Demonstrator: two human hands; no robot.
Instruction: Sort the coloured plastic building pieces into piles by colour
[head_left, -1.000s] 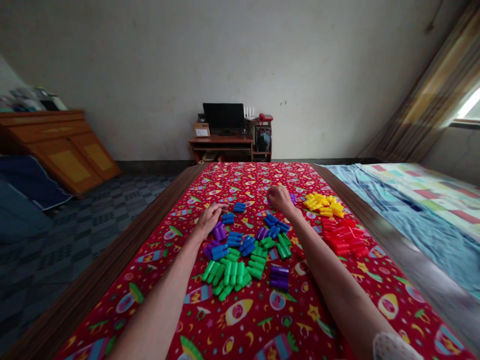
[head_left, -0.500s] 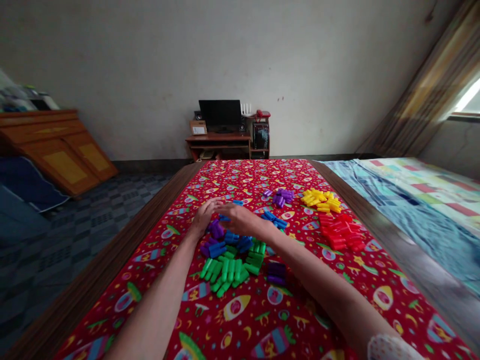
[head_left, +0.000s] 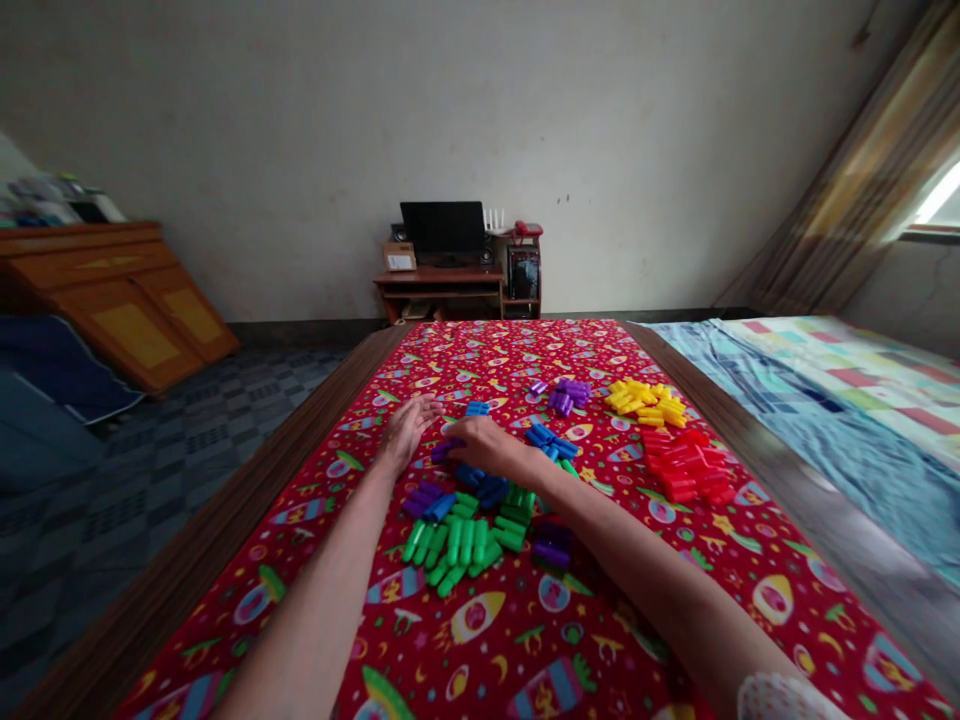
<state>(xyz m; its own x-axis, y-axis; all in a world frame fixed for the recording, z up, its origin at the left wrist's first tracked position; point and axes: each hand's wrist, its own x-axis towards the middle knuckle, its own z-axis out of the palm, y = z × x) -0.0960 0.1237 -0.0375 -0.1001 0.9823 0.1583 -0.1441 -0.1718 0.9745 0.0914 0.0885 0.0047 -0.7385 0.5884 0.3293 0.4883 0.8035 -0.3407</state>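
My left hand (head_left: pixel 409 430) rests low over the red cloth at the left of the heap, fingers stretched out and holding nothing. Across from it, my right hand (head_left: pixel 484 445) has its fingers closed on a purple ribbed plastic piece (head_left: pixel 442 452), partly covered by the fingers. Under and in front of that hand lie blue ribbed pieces (head_left: pixel 491 490), more purple pieces (head_left: pixel 422 499) and a pile of green pieces (head_left: pixel 466 541). A blue piece (head_left: pixel 478 408) lies just beyond the right hand. Below the right forearm is a dark purple piece (head_left: pixel 553 545).
Purple pieces (head_left: pixel 571 395), yellow pieces (head_left: pixel 646 402) and red pieces (head_left: pixel 688 465) form separate piles on the right side. Blue pieces (head_left: pixel 551 440) lie nearer the middle. The patterned red cloth (head_left: pixel 517 350) covers the table. A bed (head_left: pixel 810 410) stands at the right.
My right hand has lowered and closed on the purple piece, which has shifted a little right and away from me. My left hand has drawn slightly apart from it, opening a gap.
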